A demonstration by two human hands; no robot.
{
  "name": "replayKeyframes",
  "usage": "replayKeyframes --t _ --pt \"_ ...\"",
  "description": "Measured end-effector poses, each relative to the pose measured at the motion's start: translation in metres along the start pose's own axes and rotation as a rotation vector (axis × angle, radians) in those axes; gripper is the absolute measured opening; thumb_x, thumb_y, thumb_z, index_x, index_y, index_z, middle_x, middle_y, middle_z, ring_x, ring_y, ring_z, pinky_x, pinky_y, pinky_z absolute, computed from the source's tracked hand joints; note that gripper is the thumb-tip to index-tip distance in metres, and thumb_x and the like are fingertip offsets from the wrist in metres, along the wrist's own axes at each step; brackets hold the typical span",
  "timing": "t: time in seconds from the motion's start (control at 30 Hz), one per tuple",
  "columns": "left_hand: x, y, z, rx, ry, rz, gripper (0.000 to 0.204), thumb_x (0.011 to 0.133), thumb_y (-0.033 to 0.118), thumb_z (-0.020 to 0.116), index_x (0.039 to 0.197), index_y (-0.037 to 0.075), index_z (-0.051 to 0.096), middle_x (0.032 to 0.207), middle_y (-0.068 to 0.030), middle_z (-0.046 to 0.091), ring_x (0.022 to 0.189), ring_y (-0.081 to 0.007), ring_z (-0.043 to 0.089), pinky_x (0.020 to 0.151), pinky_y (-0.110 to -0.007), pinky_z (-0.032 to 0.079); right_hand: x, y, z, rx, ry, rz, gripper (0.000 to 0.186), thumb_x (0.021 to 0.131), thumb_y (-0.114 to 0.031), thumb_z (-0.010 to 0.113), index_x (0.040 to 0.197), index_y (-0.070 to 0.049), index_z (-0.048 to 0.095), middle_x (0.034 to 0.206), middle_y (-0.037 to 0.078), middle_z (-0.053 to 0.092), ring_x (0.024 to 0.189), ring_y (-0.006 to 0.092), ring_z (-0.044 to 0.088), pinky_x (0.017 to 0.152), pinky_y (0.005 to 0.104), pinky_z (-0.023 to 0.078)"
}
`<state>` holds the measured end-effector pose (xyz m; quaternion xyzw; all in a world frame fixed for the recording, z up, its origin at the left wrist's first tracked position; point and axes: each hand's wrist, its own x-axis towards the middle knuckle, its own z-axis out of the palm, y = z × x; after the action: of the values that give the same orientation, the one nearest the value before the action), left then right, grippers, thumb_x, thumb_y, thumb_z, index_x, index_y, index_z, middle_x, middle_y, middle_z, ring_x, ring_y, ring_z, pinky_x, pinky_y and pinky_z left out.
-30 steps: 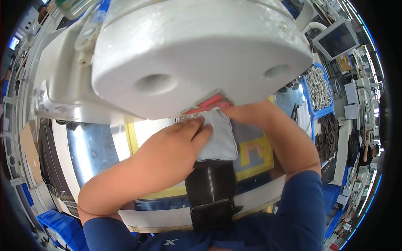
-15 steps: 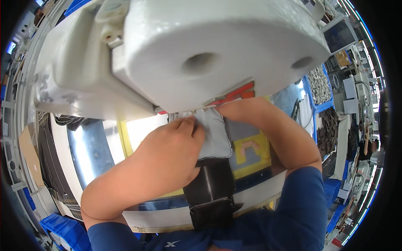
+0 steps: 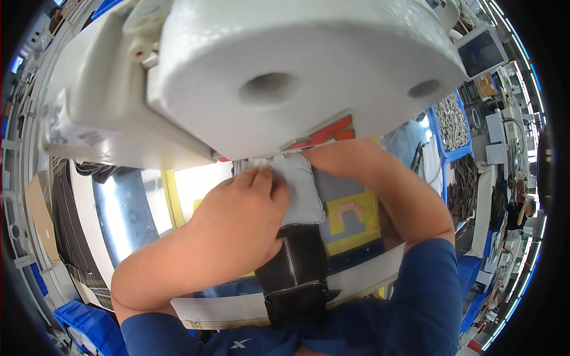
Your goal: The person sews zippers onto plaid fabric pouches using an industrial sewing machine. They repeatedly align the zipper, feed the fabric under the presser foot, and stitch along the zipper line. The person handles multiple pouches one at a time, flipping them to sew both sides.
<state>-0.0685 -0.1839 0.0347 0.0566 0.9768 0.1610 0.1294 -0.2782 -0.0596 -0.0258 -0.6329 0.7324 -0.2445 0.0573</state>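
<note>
A light grey fabric piece [image 3: 300, 193] lies beneath the white head of a sewing machine [image 3: 314, 65], joined or laid against a black piece with a zipper [image 3: 297, 255] that runs down toward my body. My left hand [image 3: 248, 199] rests on the grey fabric's left side, fingers stretched forward and lying flat, the thumb low beside the black piece. On the far right of the fabric is my right hand [image 3: 332, 157], its fingers hidden by the machine head. The needle area is also hidden.
Yellow tape [image 3: 356, 231] frames a patch of the work surface on the right. A blue bin of metal parts [image 3: 451, 121] stands at right, with dark pieces [image 3: 465, 184] near it. Dark striped cloth [image 3: 71, 237] lies at left, above a blue crate [image 3: 89, 329].
The view has shifted slightly, so machine, fabric and black piece appear a little farther left. Both hands keep nearly the same places on the fabric.
</note>
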Motion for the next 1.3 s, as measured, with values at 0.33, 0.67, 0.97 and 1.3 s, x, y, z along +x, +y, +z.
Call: replayKeyframes --t 0.33,0.67,0.97,1.3 --pt "-0.002 -0.002 0.01 0.1 0.147 0.076 0.071 0.08 0.034 0.085 0.126 -0.016 0.063 0.128 -0.0335 0.066 0.118 -0.0386 0.069 0.102 -0.04 0.058 0.005 -0.016 -0.015 0.081 -0.056 0.161 0.03 0.086 -0.012 0.068 0.116 -0.01 0.076 0.109 0.016 0.078 0.104 0.04 0.072 0.088 0.0482 0.059" --pt "-0.002 -0.001 0.007 0.067 0.041 0.039 0.074 0.082 0.037 0.086 0.134 -0.01 0.061 0.14 -0.0342 0.061 0.129 -0.0433 0.065 0.11 -0.043 0.054 0.007 -0.005 -0.006 0.112 -0.092 0.19 0.033 0.087 -0.013 0.07 0.119 -0.01 0.076 0.113 0.015 0.077 0.106 0.0383 0.072 0.087 0.0468 0.058" --pt "0.008 0.0 0.011 0.006 0.155 0.091 0.074 0.08 0.037 0.087 0.137 -0.004 0.063 0.14 -0.0312 0.061 0.128 -0.0436 0.065 0.11 -0.044 0.054 0.001 -0.005 -0.027 0.185 -0.051 0.278 0.023 0.083 -0.013 0.067 0.1 -0.001 0.077 0.091 0.025 0.073 0.09 0.0481 0.069 0.081 0.0545 0.056" --pt "0.005 0.005 0.017 -0.025 0.208 0.122 0.073 0.081 0.034 0.086 0.141 -0.001 0.062 0.141 -0.0276 0.061 0.128 -0.0432 0.064 0.11 -0.046 0.053 -0.004 0.013 -0.017 0.172 -0.032 0.269 0.024 0.081 -0.015 0.066 0.091 0.004 0.076 0.087 0.028 0.072 0.087 0.0499 0.068 0.082 0.0552 0.055"
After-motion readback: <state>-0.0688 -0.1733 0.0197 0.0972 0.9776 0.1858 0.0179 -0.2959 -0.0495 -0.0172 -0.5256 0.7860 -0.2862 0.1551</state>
